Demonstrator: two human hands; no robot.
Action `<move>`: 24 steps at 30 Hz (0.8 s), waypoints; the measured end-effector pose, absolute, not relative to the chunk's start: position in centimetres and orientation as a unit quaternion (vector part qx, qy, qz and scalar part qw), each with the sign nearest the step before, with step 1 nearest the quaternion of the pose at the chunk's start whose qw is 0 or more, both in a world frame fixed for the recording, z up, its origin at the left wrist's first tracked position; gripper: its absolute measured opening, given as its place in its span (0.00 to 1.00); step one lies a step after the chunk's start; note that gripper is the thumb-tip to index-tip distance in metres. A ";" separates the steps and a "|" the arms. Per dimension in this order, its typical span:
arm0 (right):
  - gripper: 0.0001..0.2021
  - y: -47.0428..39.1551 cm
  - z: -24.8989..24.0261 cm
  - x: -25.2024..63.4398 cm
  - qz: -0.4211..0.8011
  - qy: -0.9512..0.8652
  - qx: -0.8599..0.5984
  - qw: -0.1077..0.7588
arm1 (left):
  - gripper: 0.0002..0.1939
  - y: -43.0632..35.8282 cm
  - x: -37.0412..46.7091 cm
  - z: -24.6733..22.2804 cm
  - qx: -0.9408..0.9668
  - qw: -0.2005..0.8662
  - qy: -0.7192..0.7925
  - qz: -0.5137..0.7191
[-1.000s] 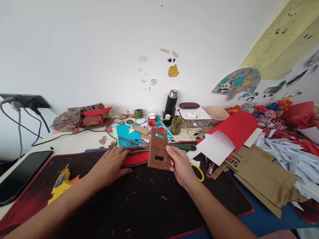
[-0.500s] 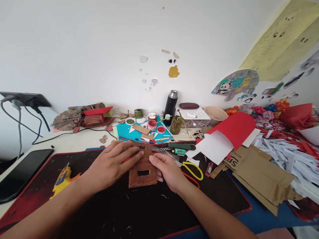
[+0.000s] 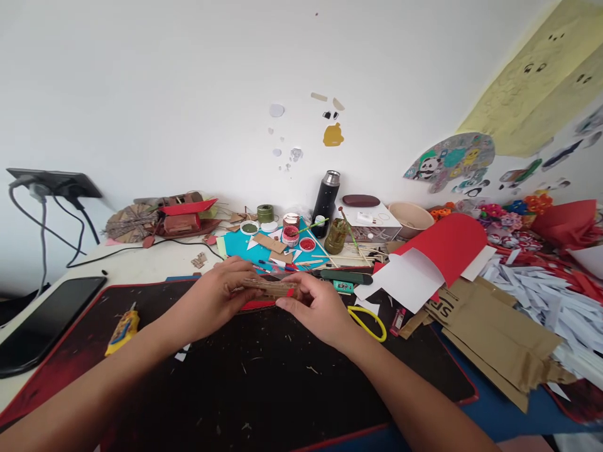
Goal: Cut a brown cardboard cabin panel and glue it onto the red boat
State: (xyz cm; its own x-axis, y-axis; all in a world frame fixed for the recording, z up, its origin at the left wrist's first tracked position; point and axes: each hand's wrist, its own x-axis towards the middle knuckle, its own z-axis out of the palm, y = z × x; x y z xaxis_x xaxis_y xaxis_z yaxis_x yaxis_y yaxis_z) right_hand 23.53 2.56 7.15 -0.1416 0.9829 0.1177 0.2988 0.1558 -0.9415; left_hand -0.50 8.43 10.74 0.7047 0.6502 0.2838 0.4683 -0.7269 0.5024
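Note:
Between both hands is a brown-painted cardboard piece [image 3: 269,288], raised over the black mat and turned so that mostly its thin edge faces me. My left hand [image 3: 219,298] is closed on its left end, thumb below and fingers on top. At the right end my right hand [image 3: 323,307] pinches it, with a small red patch by the fingers. Beneath and just behind it shows a red strip [image 3: 258,306] on the mat. Yellow-handled scissors [image 3: 370,323] lie partly hidden behind my right hand.
A yellow glue gun [image 3: 123,331] and a black phone [image 3: 49,323] are at left. Paint pots [image 3: 291,233], a black thermos [image 3: 325,204] and a brush jar [image 3: 336,237] stand behind. Flattened brown cardboard [image 3: 499,333] and rolled red paper [image 3: 452,245] lie at right.
The cardboard piece has tipped from showing its broad face with a rectangular cutout to showing its edge. Both hands have shifted their hold to its ends.

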 end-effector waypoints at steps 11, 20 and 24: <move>0.17 6.7 6.0 23.1 0.367 -0.560 -0.536 0.514 | 0.49 9.5 -3.1 8.3 0.834 0.235 0.428 0.255; 0.14 8.0 5.7 22.7 0.465 -0.591 -0.475 0.457 | 0.46 10.0 -5.3 2.8 0.871 0.199 0.431 0.123; 0.12 8.2 4.8 22.5 0.447 -0.603 -0.485 0.449 | 0.34 10.0 -5.0 3.0 0.869 0.230 0.420 0.128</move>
State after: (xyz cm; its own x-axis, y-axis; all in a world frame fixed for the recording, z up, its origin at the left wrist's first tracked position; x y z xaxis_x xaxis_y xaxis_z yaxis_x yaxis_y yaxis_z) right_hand 22.50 8.18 4.78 -0.1259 0.9862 0.1077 0.1839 0.1299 -0.9743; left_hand -4.96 10.05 3.02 0.6151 0.7879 0.0291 0.6706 -0.5422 0.5063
